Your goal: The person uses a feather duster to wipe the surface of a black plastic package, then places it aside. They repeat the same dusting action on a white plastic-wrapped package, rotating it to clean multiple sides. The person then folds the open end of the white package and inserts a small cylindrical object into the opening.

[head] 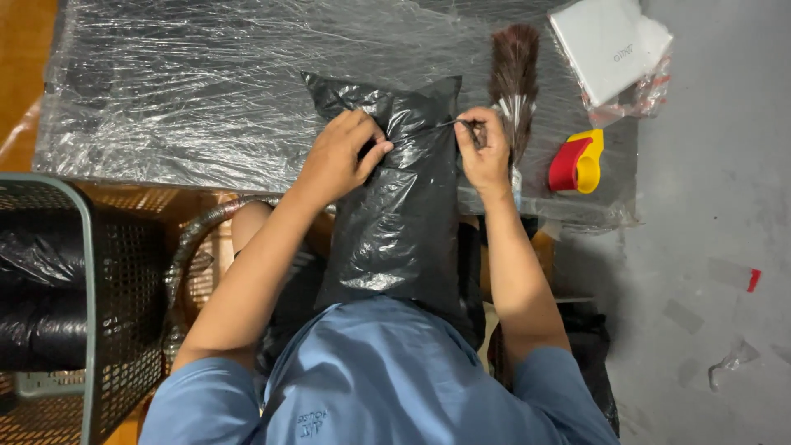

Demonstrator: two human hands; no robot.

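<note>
Lengthwise, the black plastic parcel (400,206) overhangs the bench's near edge; left hand (339,156) and right hand (482,148) fingers pinch it.

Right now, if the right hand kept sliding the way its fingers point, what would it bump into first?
Probably the feather duster. The right hand pinches a strip of clear tape at the edge of the black plastic parcel, fingers pointing up and away; the duster lies just beyond, though depth is unclear.

Bright even light, glare on plastic wrap (206,82)
</note>
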